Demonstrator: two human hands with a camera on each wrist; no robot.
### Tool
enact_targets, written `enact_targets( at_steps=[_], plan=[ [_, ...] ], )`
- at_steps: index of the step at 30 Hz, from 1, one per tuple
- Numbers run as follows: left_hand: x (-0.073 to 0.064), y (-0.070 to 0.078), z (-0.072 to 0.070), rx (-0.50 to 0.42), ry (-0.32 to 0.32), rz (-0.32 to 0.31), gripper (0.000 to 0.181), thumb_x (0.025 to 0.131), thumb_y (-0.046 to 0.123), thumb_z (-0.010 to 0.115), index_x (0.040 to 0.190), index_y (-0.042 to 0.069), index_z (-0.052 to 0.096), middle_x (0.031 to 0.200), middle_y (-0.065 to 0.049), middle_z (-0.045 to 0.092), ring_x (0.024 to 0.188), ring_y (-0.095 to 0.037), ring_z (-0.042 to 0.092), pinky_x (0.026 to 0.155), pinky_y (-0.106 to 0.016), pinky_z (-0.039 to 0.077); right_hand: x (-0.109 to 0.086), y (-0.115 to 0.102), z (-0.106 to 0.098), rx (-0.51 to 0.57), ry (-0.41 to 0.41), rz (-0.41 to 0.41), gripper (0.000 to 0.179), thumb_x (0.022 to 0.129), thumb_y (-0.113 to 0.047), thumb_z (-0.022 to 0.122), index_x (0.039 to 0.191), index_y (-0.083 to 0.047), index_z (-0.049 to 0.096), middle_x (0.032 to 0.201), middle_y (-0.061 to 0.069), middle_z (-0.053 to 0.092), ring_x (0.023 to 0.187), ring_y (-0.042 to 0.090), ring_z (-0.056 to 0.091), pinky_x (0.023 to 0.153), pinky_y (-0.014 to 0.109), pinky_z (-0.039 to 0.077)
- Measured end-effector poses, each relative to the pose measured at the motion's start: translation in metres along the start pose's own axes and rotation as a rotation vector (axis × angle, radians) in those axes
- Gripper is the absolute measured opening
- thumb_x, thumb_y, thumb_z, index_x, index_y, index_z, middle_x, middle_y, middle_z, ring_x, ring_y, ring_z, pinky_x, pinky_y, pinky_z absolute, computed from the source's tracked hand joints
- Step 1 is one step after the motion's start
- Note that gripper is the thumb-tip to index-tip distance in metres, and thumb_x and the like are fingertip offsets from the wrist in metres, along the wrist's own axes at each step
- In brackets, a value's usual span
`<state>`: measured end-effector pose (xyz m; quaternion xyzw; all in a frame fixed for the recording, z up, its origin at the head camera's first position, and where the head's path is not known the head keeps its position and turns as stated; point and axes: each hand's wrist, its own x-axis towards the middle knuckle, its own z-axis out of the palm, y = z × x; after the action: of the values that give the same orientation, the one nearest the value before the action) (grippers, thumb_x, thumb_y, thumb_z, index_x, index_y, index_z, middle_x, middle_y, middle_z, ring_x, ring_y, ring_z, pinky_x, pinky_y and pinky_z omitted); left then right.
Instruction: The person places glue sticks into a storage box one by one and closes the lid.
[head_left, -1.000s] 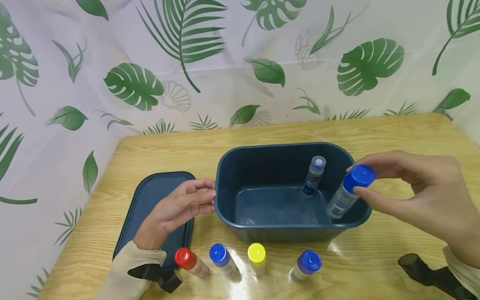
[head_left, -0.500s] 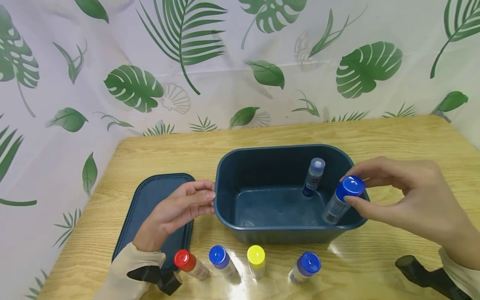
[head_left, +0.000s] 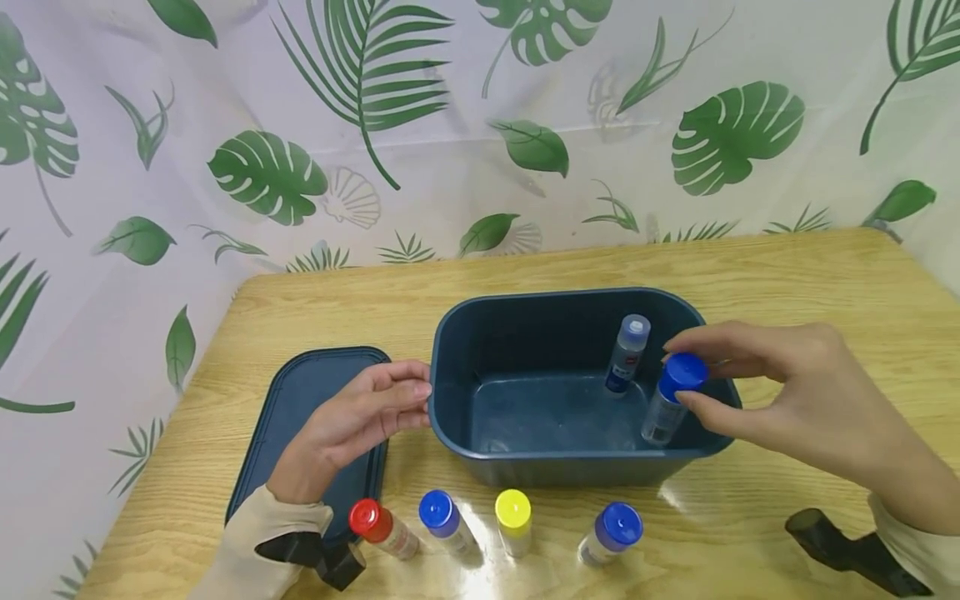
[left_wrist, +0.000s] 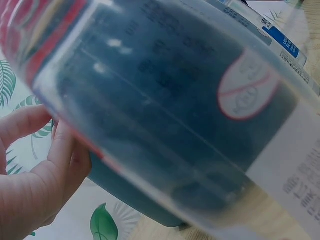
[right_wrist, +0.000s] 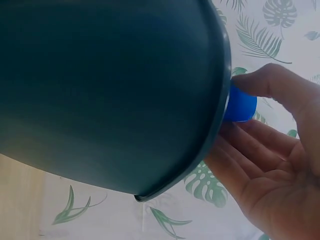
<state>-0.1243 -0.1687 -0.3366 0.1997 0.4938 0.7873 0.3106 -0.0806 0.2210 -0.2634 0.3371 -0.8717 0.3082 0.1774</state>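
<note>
My right hand (head_left: 802, 400) pinches a blue-capped glue bottle (head_left: 666, 410) by its cap, between thumb and fingers. The bottle leans inside the right end of a dark blue bin (head_left: 570, 471). Whether its base touches the floor, I cannot tell. In the right wrist view the bin's wall hides all but the blue cap (right_wrist: 241, 106). A second bottle with a clear bluish cap (head_left: 626, 358) stands in the bin's back right. My left hand (head_left: 363, 412) touches the bin's left outer wall with loosely bent fingers.
Along the near side stand a red-capped bottle (head_left: 382, 529), two blue-capped bottles (head_left: 450, 521) and a yellow-capped bottle (head_left: 513, 521). The dark blue lid (head_left: 318, 387) lies left of the bin, partly under my left arm. A close bottle (left_wrist: 165, 105) fills the left wrist view.
My right hand has moved left and slightly down with the blue-capped glue bottle, bringing it further into the bin. The left hand stays at the bin's left side.
</note>
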Motion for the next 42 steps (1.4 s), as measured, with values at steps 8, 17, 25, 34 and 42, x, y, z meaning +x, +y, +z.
enact_targets(
  at_steps=[8, 17, 25, 34, 42],
  plan=[
    [-0.001, -0.001, -0.001, -0.001, -0.003, 0.003, 0.013, 0.098, 0.004, 0.052, 0.107, 0.005, 0.062, 0.096, -0.003, 0.066, 0.087, -0.013, 0.065, 0.084, -0.027, 0.055, 0.0, 0.006, 0.008, 0.016, -0.007, -0.023, 0.052, 0.057, 0.002, 0.088, 0.104, -0.012, 0.071, 0.088, -0.006, 0.073, 0.076, -0.003, 0.067, 0.068, 0.008, 0.051],
    [-0.001, -0.001, 0.0, 0.001, -0.001, 0.004, 0.013, 0.098, 0.004, 0.052, 0.107, 0.005, 0.063, 0.096, -0.003, 0.066, 0.087, -0.013, 0.065, 0.085, -0.027, 0.055, 0.001, 0.009, 0.015, 0.053, -0.074, -0.006, 0.048, 0.06, 0.002, 0.087, 0.102, -0.013, 0.07, 0.09, -0.005, 0.072, 0.074, 0.001, 0.067, 0.067, 0.01, 0.052],
    [0.0, 0.0, 0.001, -0.004, 0.004, -0.001, 0.012, 0.097, 0.005, 0.055, 0.107, 0.005, 0.063, 0.096, -0.003, 0.066, 0.087, -0.013, 0.065, 0.084, -0.027, 0.055, -0.001, 0.013, 0.018, 0.009, -0.129, 0.023, 0.042, 0.064, -0.002, 0.087, 0.1, -0.014, 0.069, 0.091, -0.005, 0.071, 0.075, 0.002, 0.067, 0.064, 0.011, 0.053],
    [-0.001, 0.0, 0.0, -0.007, -0.001, 0.003, 0.013, 0.098, 0.004, 0.053, 0.107, 0.004, 0.062, 0.096, -0.003, 0.066, 0.087, -0.013, 0.066, 0.085, -0.027, 0.055, -0.001, 0.015, 0.02, -0.006, -0.197, 0.023, 0.038, 0.068, -0.001, 0.084, 0.101, -0.01, 0.069, 0.093, -0.003, 0.072, 0.074, 0.007, 0.07, 0.063, 0.013, 0.053],
    [0.0, -0.002, -0.002, -0.003, 0.005, -0.004, 0.013, 0.098, 0.004, 0.054, 0.108, 0.003, 0.062, 0.097, -0.004, 0.066, 0.088, -0.014, 0.066, 0.085, -0.028, 0.055, -0.002, 0.016, 0.021, -0.012, -0.227, 0.005, 0.037, 0.067, 0.001, 0.083, 0.101, -0.007, 0.069, 0.093, 0.0, 0.072, 0.074, 0.009, 0.07, 0.061, 0.017, 0.055]
  ],
)
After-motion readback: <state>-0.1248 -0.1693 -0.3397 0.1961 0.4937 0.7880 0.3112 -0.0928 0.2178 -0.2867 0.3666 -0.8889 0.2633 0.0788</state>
